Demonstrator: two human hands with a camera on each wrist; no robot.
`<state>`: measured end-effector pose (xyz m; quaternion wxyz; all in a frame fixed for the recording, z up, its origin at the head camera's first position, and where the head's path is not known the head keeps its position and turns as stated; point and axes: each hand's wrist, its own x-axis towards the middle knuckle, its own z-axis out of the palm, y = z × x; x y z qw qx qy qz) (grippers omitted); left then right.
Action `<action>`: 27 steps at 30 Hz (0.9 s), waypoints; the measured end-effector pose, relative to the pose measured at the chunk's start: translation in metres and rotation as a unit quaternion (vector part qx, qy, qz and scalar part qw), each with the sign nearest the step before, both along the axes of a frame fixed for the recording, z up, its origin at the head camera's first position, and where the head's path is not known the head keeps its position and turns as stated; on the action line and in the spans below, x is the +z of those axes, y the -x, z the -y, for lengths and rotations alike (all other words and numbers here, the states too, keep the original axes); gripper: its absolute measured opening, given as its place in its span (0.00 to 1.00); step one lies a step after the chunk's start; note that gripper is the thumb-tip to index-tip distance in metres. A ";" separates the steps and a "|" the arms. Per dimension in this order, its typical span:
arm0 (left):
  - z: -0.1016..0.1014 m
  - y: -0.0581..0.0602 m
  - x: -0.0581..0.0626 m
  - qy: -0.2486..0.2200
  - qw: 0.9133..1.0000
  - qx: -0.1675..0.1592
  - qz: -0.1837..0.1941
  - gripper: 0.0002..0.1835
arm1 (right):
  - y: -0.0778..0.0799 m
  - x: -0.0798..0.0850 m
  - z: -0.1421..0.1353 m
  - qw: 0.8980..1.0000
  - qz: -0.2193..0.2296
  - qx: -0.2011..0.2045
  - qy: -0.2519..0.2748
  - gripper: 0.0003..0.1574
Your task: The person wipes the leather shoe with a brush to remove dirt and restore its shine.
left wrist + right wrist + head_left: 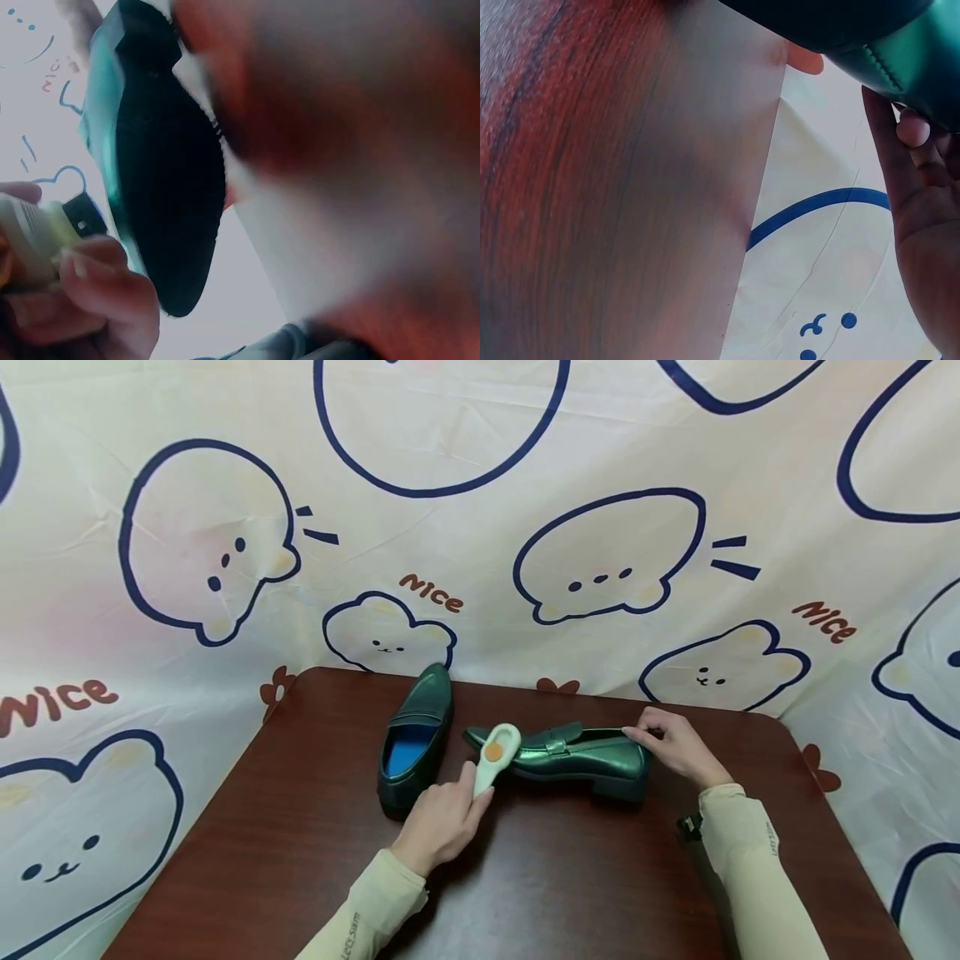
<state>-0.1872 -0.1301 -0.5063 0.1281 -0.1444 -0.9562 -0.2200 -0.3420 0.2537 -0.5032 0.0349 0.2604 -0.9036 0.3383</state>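
Note:
In the head view a shiny green loafer (577, 756) is held sideways above the brown table, toe to the left. My right hand (675, 746) grips it at the heel opening; in the right wrist view the fingers are partly hidden behind the shoe. My left hand (442, 818) holds a pale green-white handled tool (497, 760) with an orange spot, its head in front of the loafer's toe. The left wrist view shows the loafer's dark sole (169, 165) and the tool's black end (84, 215) beside the upper. Whether the two touch I cannot tell.
A second green loafer (415, 743) with a blue insole stands on the brown table (570, 877), left of the held one, toe toward the back. A white cartoon-printed cloth (480, 552) hangs behind the table and along both sides.

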 end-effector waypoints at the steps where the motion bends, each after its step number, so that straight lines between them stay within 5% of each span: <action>1: 0.000 -0.001 -0.001 0.004 1.000 -0.010 0.007 0.18 | 0.000 0.000 0.000 1.000 0.001 0.001 0.001 0.16; 4: 0.000 -0.002 -0.003 0.017 1.000 0.007 0.009 0.18 | -0.001 0.000 0.001 1.000 0.006 0.006 0.003 0.17; 10: 0.002 0.004 0.000 0.018 0.992 0.119 -0.032 0.17 | -0.002 0.000 0.000 1.000 0.004 -0.004 0.004 0.17; 13: 0.003 0.005 0.001 0.008 0.988 0.151 -0.023 0.18 | -0.003 0.000 0.001 1.000 0.006 -0.002 0.011 0.16; 20: 0.004 0.002 0.001 -0.017 0.988 0.156 -0.013 0.19 | -0.005 0.003 0.000 0.999 0.024 -0.021 -0.006 0.17; 27: 0.004 0.002 0.006 -0.016 0.992 0.123 -0.024 0.19 | -0.013 0.011 0.001 0.993 0.112 -0.032 0.022 0.21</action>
